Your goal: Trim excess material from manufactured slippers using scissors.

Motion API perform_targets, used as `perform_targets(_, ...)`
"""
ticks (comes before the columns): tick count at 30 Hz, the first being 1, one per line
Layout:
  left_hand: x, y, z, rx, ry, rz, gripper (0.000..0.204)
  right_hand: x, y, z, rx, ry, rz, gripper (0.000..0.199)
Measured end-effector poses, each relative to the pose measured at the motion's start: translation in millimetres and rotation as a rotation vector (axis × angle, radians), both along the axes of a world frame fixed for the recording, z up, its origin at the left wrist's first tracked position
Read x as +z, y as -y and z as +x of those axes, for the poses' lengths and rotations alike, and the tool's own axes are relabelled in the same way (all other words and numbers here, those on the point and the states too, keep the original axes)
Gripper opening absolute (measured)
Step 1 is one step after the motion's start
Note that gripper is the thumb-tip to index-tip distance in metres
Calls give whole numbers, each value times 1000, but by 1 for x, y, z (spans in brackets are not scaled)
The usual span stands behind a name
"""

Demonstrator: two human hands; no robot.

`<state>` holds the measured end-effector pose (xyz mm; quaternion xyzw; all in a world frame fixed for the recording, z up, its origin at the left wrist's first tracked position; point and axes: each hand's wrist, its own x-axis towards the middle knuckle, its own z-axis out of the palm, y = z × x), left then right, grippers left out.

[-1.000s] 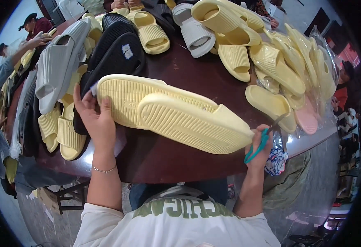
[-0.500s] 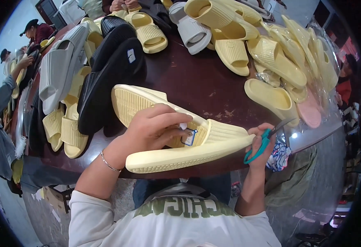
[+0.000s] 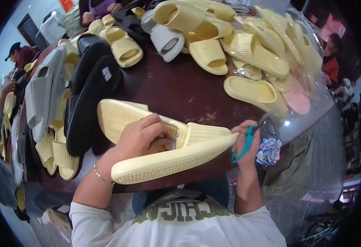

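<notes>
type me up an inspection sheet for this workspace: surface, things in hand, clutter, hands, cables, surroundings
Surface: dark red table, glossy, with pale scuffs
Things in hand: two yellow ribbed slides; teal-handled scissors; blue-edged tag, mostly hidden
Clutter: grey slides and black slides at left; yellow slides in clear plastic and a pink slide at right; crumpled patterned bundle near the right hand
Hands: left hand between the slides, fingers by the tag, grip unclear; right hand holds the scissors and the slides' toe end
Cables: nothing seen
Surroundings: people at left, far side and right; dark door at upper left
</notes>
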<state>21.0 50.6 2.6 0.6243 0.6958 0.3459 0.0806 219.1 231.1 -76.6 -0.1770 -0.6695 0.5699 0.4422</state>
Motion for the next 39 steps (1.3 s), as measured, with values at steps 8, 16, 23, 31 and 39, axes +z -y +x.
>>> perform_targets(8, -11, 11, 2, 31, 127, 73, 18, -8, 3, -6, 26, -3, 62, 23)
perform_targets(16, -23, 32, -19, 41, 778, 93, 17, -11, 5, 1, -8, 82, -38, 27)
perform_targets(23, -11, 45, -80, 416, 1052, 761, 34, 8, 4, -4, -52, 164, -276, 26)
perform_targets(31, 21, 37, 37, 198, 576, 520, 22, 1, 2, -17, -150, 149, -176, 31)
perform_targets(39, 14, -76, 147, -423, 506, 91, 20, 11, 3, -13, -109, 210, -206, 35)
